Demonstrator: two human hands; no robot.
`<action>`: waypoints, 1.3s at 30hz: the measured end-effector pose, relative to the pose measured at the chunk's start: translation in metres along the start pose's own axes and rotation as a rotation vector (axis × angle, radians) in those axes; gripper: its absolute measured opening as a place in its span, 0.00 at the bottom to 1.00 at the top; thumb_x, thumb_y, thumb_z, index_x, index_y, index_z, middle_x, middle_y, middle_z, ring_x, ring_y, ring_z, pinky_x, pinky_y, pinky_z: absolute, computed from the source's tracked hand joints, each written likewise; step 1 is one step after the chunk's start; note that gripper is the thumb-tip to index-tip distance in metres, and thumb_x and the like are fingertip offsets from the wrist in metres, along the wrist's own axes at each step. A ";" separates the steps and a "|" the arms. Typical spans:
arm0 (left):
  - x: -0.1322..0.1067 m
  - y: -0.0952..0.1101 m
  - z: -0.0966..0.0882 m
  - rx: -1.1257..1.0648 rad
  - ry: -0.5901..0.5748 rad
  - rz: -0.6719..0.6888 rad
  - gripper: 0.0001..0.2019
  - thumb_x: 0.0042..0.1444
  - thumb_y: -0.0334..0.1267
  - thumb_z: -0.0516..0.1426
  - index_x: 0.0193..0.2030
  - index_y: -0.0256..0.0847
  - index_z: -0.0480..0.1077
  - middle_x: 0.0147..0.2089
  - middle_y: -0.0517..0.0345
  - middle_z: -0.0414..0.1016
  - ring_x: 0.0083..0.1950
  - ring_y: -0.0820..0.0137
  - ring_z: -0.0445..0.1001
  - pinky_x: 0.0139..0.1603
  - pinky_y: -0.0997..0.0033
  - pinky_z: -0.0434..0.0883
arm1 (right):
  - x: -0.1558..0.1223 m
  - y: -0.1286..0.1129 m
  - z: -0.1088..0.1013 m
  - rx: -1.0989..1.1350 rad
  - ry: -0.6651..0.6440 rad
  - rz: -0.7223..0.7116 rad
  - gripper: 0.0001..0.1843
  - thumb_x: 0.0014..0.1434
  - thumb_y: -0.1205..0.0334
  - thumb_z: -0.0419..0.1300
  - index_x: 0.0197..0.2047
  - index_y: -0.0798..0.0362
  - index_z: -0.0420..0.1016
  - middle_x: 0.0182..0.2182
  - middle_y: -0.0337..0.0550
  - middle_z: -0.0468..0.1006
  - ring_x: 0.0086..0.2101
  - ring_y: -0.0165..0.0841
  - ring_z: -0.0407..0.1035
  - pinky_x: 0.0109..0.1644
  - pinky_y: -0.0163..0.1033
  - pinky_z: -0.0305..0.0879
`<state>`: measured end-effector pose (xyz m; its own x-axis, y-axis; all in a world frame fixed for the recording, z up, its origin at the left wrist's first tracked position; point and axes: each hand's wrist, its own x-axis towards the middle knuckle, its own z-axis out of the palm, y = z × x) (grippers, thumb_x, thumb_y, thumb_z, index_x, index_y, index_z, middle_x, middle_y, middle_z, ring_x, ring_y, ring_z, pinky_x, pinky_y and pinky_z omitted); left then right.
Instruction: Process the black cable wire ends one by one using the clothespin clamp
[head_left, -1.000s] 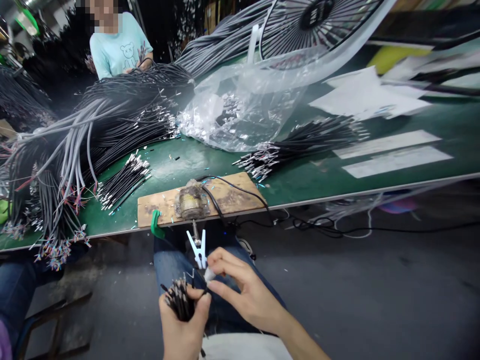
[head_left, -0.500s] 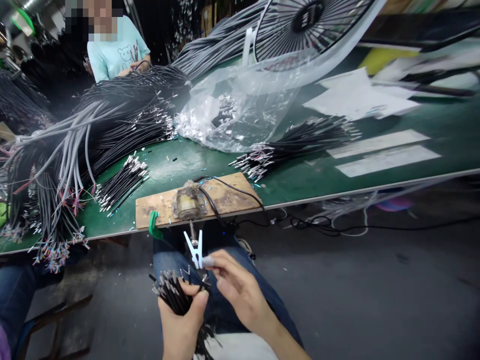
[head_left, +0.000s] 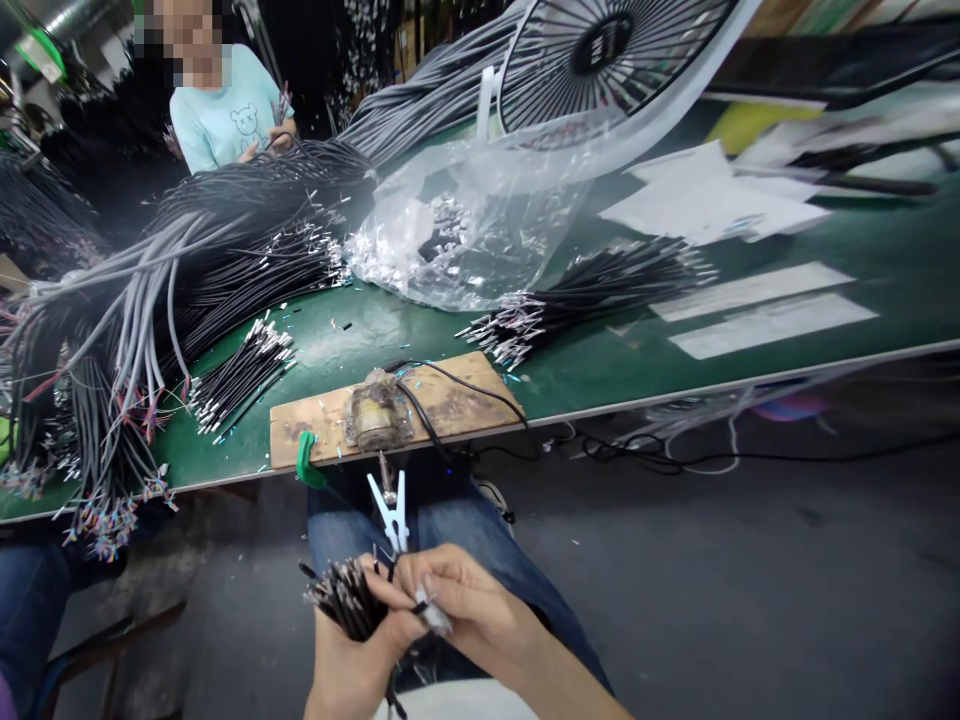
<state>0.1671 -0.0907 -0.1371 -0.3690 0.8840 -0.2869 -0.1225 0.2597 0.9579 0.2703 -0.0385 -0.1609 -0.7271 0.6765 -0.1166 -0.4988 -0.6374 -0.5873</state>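
My left hand (head_left: 352, 665) grips a bundle of short black wires (head_left: 343, 600) over my lap, their ends fanning up and left. My right hand (head_left: 463, 610) is closed beside it, fingertips pinching a small silvery sleeve at one wire's end (head_left: 433, 618). Just above my hands a white clothespin-like clip (head_left: 391, 508) sticks out from a wooden board (head_left: 450, 400) clamped to the green table's edge (head_left: 675, 390). A taped lump (head_left: 375, 415) with a black cord sits on the board.
Heaps of grey and black cables (head_left: 172, 270) cover the table's left. A small wire bunch (head_left: 240, 375), a clear plastic bag (head_left: 465, 230), another wire bunch (head_left: 592, 290), papers (head_left: 712, 200) and a fan grille (head_left: 607, 50) lie beyond. Another person (head_left: 221, 110) works across the table.
My right hand dropped from near the white clip down to the wire bundle and closed against my left hand. The view shifted slightly.
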 end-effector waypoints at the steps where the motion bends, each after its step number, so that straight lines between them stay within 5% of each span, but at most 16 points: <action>1: 0.001 0.001 0.000 0.003 -0.002 0.003 0.15 0.37 0.48 0.66 0.19 0.37 0.72 0.23 0.56 0.68 0.27 0.70 0.68 0.32 0.70 0.68 | 0.002 0.001 -0.001 0.019 0.003 0.028 0.28 0.43 0.44 0.65 0.13 0.55 0.57 0.13 0.32 0.51 0.18 0.24 0.47 0.23 0.33 0.43; 8: 0.001 0.000 -0.005 -0.006 0.016 0.094 0.10 0.40 0.42 0.66 0.20 0.40 0.72 0.21 0.59 0.65 0.24 0.73 0.65 0.29 0.72 0.65 | 0.019 -0.021 -0.012 -0.095 0.192 -0.036 0.28 0.43 0.44 0.66 0.14 0.56 0.59 0.13 0.31 0.54 0.17 0.21 0.44 0.21 0.32 0.39; 12: 0.005 0.003 -0.008 -0.005 0.061 0.164 0.10 0.39 0.41 0.66 0.21 0.39 0.70 0.22 0.59 0.66 0.24 0.73 0.65 0.26 0.73 0.63 | 0.032 -0.032 -0.001 -0.142 0.217 -0.107 0.25 0.49 0.40 0.61 0.26 0.57 0.73 0.19 0.37 0.64 0.22 0.25 0.55 0.24 0.32 0.51; 17: 0.015 0.003 -0.003 -0.009 0.093 0.235 0.12 0.39 0.43 0.65 0.21 0.38 0.71 0.22 0.61 0.63 0.22 0.77 0.62 0.23 0.76 0.60 | 0.042 -0.027 0.008 0.097 0.101 -0.069 0.24 0.46 0.42 0.65 0.29 0.57 0.73 0.24 0.38 0.67 0.22 0.23 0.54 0.26 0.31 0.54; 24: 0.020 0.003 0.004 0.015 0.114 0.243 0.09 0.39 0.39 0.66 0.21 0.37 0.73 0.23 0.60 0.66 0.24 0.76 0.64 0.25 0.75 0.62 | 0.045 -0.022 0.008 0.150 0.180 -0.061 0.25 0.43 0.43 0.67 0.23 0.58 0.70 0.21 0.36 0.65 0.21 0.23 0.53 0.25 0.30 0.52; 31: 0.012 0.005 0.000 -0.023 0.084 0.173 0.09 0.41 0.38 0.65 0.21 0.38 0.70 0.21 0.61 0.65 0.24 0.76 0.64 0.26 0.75 0.63 | 0.040 -0.006 -0.014 0.190 0.253 -0.029 0.27 0.44 0.37 0.63 0.31 0.54 0.72 0.25 0.39 0.68 0.26 0.28 0.60 0.29 0.33 0.57; 36: 0.004 -0.003 -0.008 -0.029 0.055 0.028 0.08 0.42 0.41 0.65 0.26 0.38 0.76 0.28 0.57 0.71 0.21 0.78 0.66 0.21 0.77 0.61 | 0.018 0.000 -0.030 -0.169 0.363 -0.152 0.23 0.47 0.42 0.63 0.24 0.56 0.67 0.20 0.37 0.64 0.23 0.27 0.57 0.27 0.33 0.55; 39: -0.001 -0.016 -0.009 -0.030 0.024 -0.126 0.15 0.45 0.47 0.62 0.33 0.36 0.77 0.27 0.55 0.73 0.12 0.84 0.55 0.13 0.79 0.50 | 0.006 -0.004 -0.023 -0.539 0.424 -0.263 0.17 0.54 0.50 0.60 0.25 0.55 0.69 0.21 0.39 0.66 0.24 0.29 0.59 0.29 0.34 0.56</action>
<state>0.1614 -0.0994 -0.1520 -0.3707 0.8354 -0.4058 -0.1969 0.3563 0.9134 0.2786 -0.0242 -0.1775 -0.3160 0.9362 -0.1537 -0.2508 -0.2387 -0.9382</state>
